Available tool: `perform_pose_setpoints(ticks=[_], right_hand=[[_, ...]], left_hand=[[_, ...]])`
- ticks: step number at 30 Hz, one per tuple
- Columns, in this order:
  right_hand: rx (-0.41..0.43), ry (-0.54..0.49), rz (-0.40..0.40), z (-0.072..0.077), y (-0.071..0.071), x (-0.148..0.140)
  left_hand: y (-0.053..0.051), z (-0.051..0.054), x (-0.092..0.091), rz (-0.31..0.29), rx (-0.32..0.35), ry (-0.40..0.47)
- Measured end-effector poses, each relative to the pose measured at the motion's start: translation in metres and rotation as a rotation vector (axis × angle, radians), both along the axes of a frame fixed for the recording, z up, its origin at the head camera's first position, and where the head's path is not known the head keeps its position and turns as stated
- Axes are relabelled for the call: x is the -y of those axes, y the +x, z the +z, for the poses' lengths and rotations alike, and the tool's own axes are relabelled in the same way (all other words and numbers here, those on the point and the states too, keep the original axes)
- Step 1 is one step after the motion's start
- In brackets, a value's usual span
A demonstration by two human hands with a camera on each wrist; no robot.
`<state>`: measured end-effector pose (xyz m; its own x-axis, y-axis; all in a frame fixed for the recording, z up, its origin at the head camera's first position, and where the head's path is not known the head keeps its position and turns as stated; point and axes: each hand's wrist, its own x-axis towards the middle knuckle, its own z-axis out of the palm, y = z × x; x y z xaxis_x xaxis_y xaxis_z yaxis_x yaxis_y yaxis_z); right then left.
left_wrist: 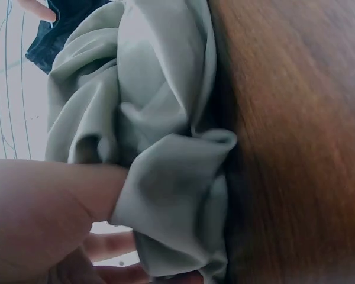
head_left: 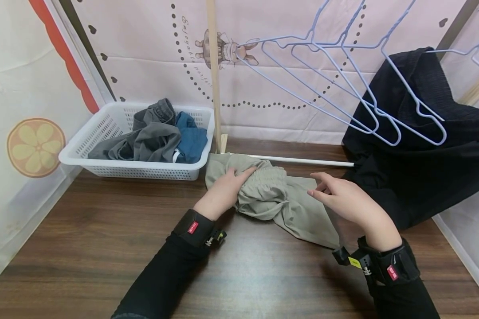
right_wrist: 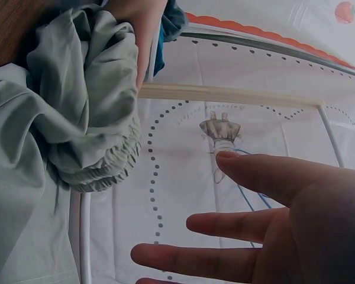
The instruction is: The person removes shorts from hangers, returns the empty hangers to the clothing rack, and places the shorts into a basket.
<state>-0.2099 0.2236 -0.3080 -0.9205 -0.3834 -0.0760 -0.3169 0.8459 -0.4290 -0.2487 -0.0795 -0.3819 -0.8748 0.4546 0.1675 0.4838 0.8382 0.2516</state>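
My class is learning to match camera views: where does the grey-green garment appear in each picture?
Head: the grey-green garment lies just below and right of centre.
Left wrist: the grey-green garment runs top to bottom, mainly left of centre.
Right wrist: the grey-green garment fills much of the left side.
Shared landmark: the brown tabletop, visible in all three.

Brown table [head_left: 255, 270], white basket [head_left: 139, 169], perhaps khaki trousers [head_left: 273, 192]

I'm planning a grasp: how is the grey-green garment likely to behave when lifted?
The grey-green garment will probably droop, since it lies in soft folds. Its gathered band may stretch, judging by the puckers. It likely won't roll: one end lies fairly flat.
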Motion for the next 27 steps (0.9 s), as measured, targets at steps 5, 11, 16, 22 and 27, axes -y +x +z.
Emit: perform_pose_setpoints(ticks=[5, 11, 16, 22, 27], right_hand=[[0.009, -0.004, -0.002, 0.0, 0.0, 0.0], [0.008, -0.002, -0.005, 0.002, -0.001, 0.001], [0.011, -0.01, 0.002, 0.003, -0.001, 0.002], [0.02, -0.024, 0.021, 0.002, 0.002, 0.003], [0.032, -0.02, 0.03, 0.004, 0.004, 0.002]], left_hand=[[-0.004, 0.002, 0.002, 0.045, 0.012, 0.016], [-0.005, 0.007, 0.002, 0.111, -0.028, -0.101], [-0.007, 0.009, 0.003, 0.103, 0.001, -0.044], [-0.014, 0.01, 0.006, 0.08, 0.109, 0.083], [-0.019, 0.012, 0.01, 0.077, 0.113, 0.183]])
